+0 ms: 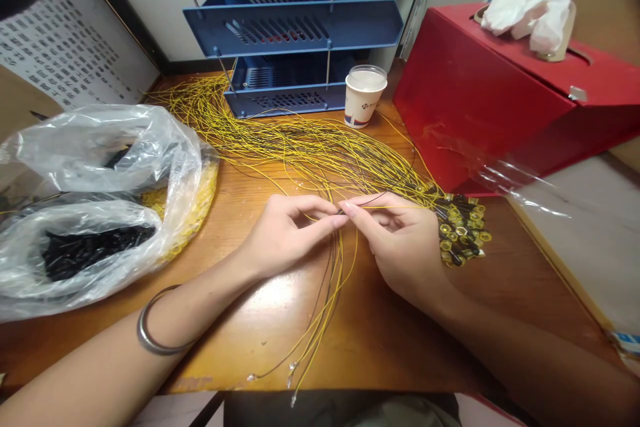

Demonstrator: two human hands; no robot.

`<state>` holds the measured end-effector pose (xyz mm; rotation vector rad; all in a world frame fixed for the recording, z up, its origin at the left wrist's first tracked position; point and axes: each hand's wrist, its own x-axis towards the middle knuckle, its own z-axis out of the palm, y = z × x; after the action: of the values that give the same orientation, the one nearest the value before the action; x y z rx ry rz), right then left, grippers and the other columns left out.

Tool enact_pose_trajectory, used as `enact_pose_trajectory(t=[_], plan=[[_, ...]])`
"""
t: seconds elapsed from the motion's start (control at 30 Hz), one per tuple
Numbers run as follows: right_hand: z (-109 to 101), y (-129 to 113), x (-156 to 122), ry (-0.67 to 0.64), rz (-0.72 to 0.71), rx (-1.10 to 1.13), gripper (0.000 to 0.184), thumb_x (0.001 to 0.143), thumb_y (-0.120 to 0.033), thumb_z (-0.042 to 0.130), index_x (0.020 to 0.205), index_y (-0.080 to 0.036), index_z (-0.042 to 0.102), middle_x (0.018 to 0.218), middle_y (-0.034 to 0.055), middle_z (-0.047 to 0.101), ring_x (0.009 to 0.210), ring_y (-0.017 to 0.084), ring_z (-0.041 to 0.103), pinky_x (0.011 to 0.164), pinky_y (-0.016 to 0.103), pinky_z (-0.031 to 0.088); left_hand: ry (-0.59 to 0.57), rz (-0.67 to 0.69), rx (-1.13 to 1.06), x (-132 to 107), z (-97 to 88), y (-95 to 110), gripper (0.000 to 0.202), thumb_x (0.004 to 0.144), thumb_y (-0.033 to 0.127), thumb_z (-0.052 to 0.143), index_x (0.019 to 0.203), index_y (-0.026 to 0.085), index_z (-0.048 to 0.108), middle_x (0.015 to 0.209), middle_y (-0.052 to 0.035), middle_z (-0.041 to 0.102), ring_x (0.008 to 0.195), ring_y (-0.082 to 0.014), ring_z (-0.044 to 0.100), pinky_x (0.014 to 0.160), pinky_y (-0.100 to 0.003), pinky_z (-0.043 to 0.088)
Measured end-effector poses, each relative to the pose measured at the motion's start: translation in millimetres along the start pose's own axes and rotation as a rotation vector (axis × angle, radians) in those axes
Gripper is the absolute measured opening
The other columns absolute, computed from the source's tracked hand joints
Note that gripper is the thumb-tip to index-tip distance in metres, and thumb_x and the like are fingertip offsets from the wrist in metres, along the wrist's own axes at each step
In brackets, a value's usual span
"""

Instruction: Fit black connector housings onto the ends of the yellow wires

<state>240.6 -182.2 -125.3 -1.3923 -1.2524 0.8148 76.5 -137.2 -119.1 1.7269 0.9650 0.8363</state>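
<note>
My left hand [287,227] and my right hand [400,240] meet over the middle of the wooden table [280,320], fingertips pinched together on a thin yellow wire [385,207]. Several yellow and dark wires [325,300] hang down from my fingers toward the table's front edge. A large loose bundle of yellow wires [300,147] fans across the table behind my hands. Its ends carry brass nuts and black connectors [463,227], heaped just right of my right hand. A metal bangle [150,333] sits on my left wrist.
Clear plastic bags [95,213] at the left hold small black parts and yellow pieces. A blue tiered paper tray [295,33] stands at the back, a paper cup [364,95] beside it. A red box [500,93] with crumpled white tissue [535,7] fills the right side.
</note>
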Motion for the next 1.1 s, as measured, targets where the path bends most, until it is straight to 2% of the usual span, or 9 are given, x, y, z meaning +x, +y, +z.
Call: enact_pose_trajectory(t=[0.07, 0.2, 0.4, 0.67, 0.9, 1.1], plan=[[-0.5, -0.2, 0.3, 0.007, -0.011, -0.002, 0.014, 0.082, -0.03, 0.073, 0.081, -0.017, 0.075, 0.083, 0.0074, 0.072, 0.058, 0.011, 0.058, 0.041, 0.022, 0.035, 0.026, -0.007, -0.035, 0.7, -0.5, 0.2, 0.013, 0.082, 0.026, 0.073, 0.083, 0.013, 0.076, 0.067, -0.0044, 0.073, 0.057, -0.0115, 0.064, 0.051, -0.019, 0.051], [0.0, -1.6, 1.5, 0.033, -0.017, 0.038, 0.013, 0.082, -0.029, 0.072, 0.079, -0.017, 0.073, 0.085, 0.0075, 0.072, 0.063, 0.013, 0.062, 0.042, 0.021, 0.036, 0.081, -0.042, -0.107, 1.9, -0.7, 0.0, 0.014, 0.079, 0.026, 0.076, 0.08, 0.012, 0.075, 0.068, -0.0055, 0.073, 0.058, -0.0122, 0.064, 0.05, -0.02, 0.049], [1.2, -2.0, -0.3, 0.036, -0.04, 0.042, 0.01, 0.081, -0.026, 0.073, 0.077, -0.017, 0.071, 0.085, 0.0087, 0.071, 0.075, 0.017, 0.065, 0.044, 0.022, 0.039, 0.062, -0.024, -0.105, 0.5, 0.5, -0.5, 0.013, 0.08, 0.025, 0.073, 0.08, 0.012, 0.074, 0.069, -0.0055, 0.073, 0.059, -0.0122, 0.064, 0.052, -0.021, 0.05], [0.6, 0.0, 0.2, 0.032, -0.004, 0.054, 0.013, 0.083, -0.029, 0.072, 0.08, -0.017, 0.07, 0.086, 0.0077, 0.071, 0.069, 0.015, 0.066, 0.046, 0.022, 0.044, 0.009, 0.03, -0.042, -0.7, -0.3, 2.4, 0.012, 0.083, 0.022, 0.069, 0.085, 0.012, 0.075, 0.073, -0.0058, 0.075, 0.063, -0.0126, 0.067, 0.055, -0.02, 0.052], [-0.1, 0.0, 4.7, 0.087, -0.06, 0.058, 0.01, 0.081, -0.024, 0.073, 0.075, -0.018, 0.068, 0.083, 0.0065, 0.07, 0.07, 0.014, 0.064, 0.046, 0.022, 0.042, 0.02, -0.042, -0.123, -1.0, 0.7, 1.2, 0.012, 0.084, 0.022, 0.069, 0.079, 0.012, 0.073, 0.066, -0.0034, 0.073, 0.055, -0.0089, 0.064, 0.053, -0.017, 0.05], [0.7, 1.9, 2.6, -0.042, -0.036, 0.007, 0.013, 0.083, -0.026, 0.071, 0.077, -0.015, 0.069, 0.088, 0.0083, 0.071, 0.059, 0.01, 0.059, 0.045, 0.023, 0.038, -0.005, -0.027, -0.124, -2.2, 2.2, 2.1, 0.01, 0.082, 0.019, 0.069, 0.082, 0.01, 0.074, 0.065, -0.0042, 0.073, 0.053, -0.0089, 0.063, 0.052, -0.017, 0.05]])
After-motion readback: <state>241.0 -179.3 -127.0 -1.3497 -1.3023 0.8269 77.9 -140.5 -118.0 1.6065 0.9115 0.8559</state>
